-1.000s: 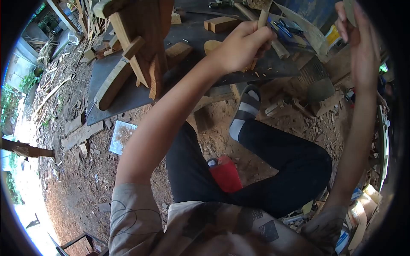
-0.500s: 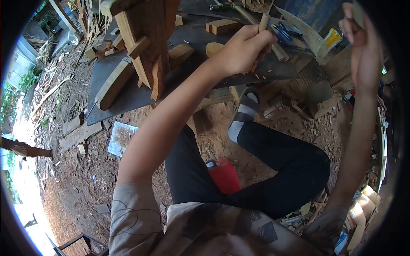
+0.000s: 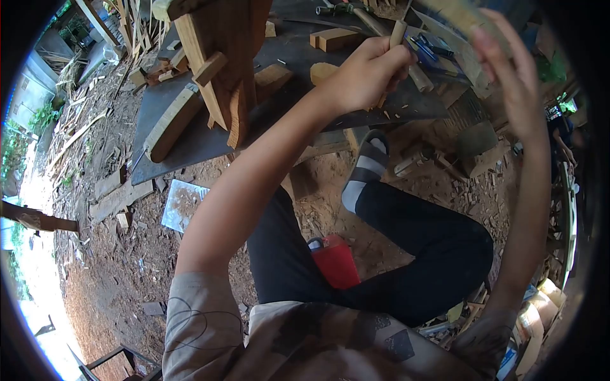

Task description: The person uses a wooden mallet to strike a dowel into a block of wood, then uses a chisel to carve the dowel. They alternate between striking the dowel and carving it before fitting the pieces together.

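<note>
I looked down on a dark tabletop (image 3: pixel 292 47) in a rough working space, its near edge sprinkled with wood chips (image 3: pixel 389 115). At the left of the surface rose an upright wooden piece (image 3: pixel 219 66), with a curved piece (image 3: pixel 170 127) lying just beside it. Farther back I could see a squared block (image 3: pixel 335 39), and to its right a cluster of blue tools (image 3: pixel 432 51). The ground (image 3: pixel 108 273) was bare earth littered with offcuts, and strong daylight washed out the left side of my view.

For containers, I made out a pale, see-through tray (image 3: pixel 184 204) on the ground to the left; it may have been only a lid, and brown debris lay on it. Under the table, near the striped sock (image 3: pixel 368 166), was a clear cylinder (image 3: pixel 406 166); I could not tell what, if anything, was in it.

The left hand (image 3: pixel 370 75) was closed in a fist around a round wooden handle (image 3: pixel 398 33), which stuck up past the thumb above the table's near part. The right hand (image 3: pixel 516 76) was raised well apart from it, fingers bent against a blurred wooden piece (image 3: pixel 467 18); how firmly they gripped, I could not tell.
</note>
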`<action>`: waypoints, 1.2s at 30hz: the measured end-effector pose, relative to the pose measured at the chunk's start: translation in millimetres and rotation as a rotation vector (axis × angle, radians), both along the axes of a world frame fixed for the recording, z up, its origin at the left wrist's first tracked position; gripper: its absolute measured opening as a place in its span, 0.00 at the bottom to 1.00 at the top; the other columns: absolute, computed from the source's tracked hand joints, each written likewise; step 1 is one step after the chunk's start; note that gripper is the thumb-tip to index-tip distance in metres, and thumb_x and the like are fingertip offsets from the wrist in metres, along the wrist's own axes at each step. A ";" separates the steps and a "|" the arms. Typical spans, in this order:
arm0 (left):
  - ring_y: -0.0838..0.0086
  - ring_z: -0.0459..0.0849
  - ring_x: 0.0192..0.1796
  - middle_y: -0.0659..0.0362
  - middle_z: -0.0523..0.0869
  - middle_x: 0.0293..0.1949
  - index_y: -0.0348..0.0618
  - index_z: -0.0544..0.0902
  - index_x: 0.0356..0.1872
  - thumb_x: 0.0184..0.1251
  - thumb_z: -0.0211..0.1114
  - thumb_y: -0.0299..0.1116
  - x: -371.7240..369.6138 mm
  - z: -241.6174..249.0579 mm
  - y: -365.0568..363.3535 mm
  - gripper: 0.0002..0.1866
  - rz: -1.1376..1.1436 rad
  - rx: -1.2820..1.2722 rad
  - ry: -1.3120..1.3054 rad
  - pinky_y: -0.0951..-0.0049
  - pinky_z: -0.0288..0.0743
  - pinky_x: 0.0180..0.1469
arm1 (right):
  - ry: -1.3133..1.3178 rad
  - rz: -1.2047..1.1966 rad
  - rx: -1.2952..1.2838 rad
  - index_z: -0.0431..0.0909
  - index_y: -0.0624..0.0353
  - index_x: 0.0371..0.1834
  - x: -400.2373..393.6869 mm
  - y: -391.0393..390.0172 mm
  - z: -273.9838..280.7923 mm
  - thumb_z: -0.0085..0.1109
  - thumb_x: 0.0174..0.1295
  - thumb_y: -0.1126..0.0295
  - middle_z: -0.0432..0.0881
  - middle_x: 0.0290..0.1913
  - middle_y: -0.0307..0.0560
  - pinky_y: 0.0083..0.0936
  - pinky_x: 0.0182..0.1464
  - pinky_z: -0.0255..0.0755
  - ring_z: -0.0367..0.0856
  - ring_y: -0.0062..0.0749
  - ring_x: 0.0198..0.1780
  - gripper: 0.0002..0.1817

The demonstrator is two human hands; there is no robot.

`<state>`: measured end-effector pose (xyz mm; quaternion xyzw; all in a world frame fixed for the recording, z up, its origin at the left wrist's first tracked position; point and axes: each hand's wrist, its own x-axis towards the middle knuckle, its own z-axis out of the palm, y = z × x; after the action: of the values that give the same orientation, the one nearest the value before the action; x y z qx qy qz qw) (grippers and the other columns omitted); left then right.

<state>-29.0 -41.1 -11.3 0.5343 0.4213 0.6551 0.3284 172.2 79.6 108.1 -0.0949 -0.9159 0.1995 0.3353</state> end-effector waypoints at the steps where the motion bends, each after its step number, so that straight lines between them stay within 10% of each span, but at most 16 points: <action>1: 0.80 0.76 0.29 0.64 0.78 0.28 0.39 0.78 0.34 0.76 0.60 0.44 -0.4 -0.7 1.2 0.17 0.019 0.008 -0.011 0.74 0.72 0.33 | 0.059 0.068 -0.010 0.75 0.63 0.70 0.2 6.7 4.4 0.50 0.82 0.50 0.75 0.39 0.35 0.18 0.41 0.63 0.67 0.16 0.35 0.28; 13: 0.80 0.74 0.30 0.65 0.77 0.28 0.40 0.78 0.35 0.77 0.59 0.43 0.5 1.3 -1.8 0.16 -0.016 0.000 -0.037 0.74 0.72 0.35 | -0.070 -0.105 0.155 0.75 0.54 0.75 2.9 4.0 -4.8 0.49 0.81 0.45 0.78 0.45 0.35 0.21 0.49 0.68 0.74 0.22 0.41 0.30; 19: 0.82 0.66 0.27 0.69 0.68 0.26 0.46 0.74 0.31 0.81 0.54 0.42 -0.2 2.4 -0.6 0.16 -0.052 -0.004 0.007 0.77 0.65 0.32 | 0.455 0.001 -0.151 0.75 0.62 0.73 14.7 16.4 22.2 0.41 0.84 0.49 0.80 0.43 0.38 0.26 0.58 0.70 0.77 0.25 0.44 0.30; 25: 0.82 0.63 0.26 0.70 0.66 0.25 0.47 0.71 0.28 0.82 0.55 0.42 4.8 1.7 -2.8 0.17 -0.020 0.008 -0.067 0.75 0.63 0.31 | -0.034 -0.054 0.231 0.74 0.63 0.73 7.4 17.1 -13.1 0.43 0.85 0.52 0.82 0.59 0.44 0.29 0.72 0.66 0.77 0.24 0.64 0.28; 27: 0.82 0.63 0.26 0.70 0.66 0.26 0.47 0.73 0.30 0.82 0.54 0.42 0.8 -1.9 -0.5 0.17 -0.026 0.003 -0.039 0.76 0.64 0.31 | 0.091 -0.046 0.180 0.74 0.63 0.73 22.4 25.3 17.2 0.43 0.85 0.54 0.82 0.59 0.44 0.28 0.71 0.67 0.77 0.24 0.64 0.26; 32: 0.83 0.63 0.27 0.70 0.66 0.26 0.47 0.74 0.32 0.82 0.54 0.41 1.9 -0.8 0.8 0.15 -0.017 0.014 -0.018 0.76 0.64 0.32 | 0.545 0.150 -0.211 0.72 0.63 0.61 -16.7 -47.6 45.2 0.34 0.87 0.46 0.65 0.32 0.32 0.17 0.32 0.59 0.57 0.13 0.25 0.28; 36: 0.84 0.63 0.28 0.71 0.66 0.26 0.48 0.74 0.35 0.82 0.55 0.41 4.6 -0.8 -0.3 0.13 -0.039 0.003 -0.066 0.77 0.63 0.31 | -0.483 -0.078 0.245 0.73 0.63 0.74 -8.3 -26.8 9.4 0.52 0.80 0.46 0.83 0.54 0.43 0.29 0.61 0.72 0.79 0.32 0.57 0.33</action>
<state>-24.4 -41.4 -12.1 0.5210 0.3987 0.6667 0.3538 163.9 52.7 117.5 -0.1335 -0.9822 0.0458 0.1237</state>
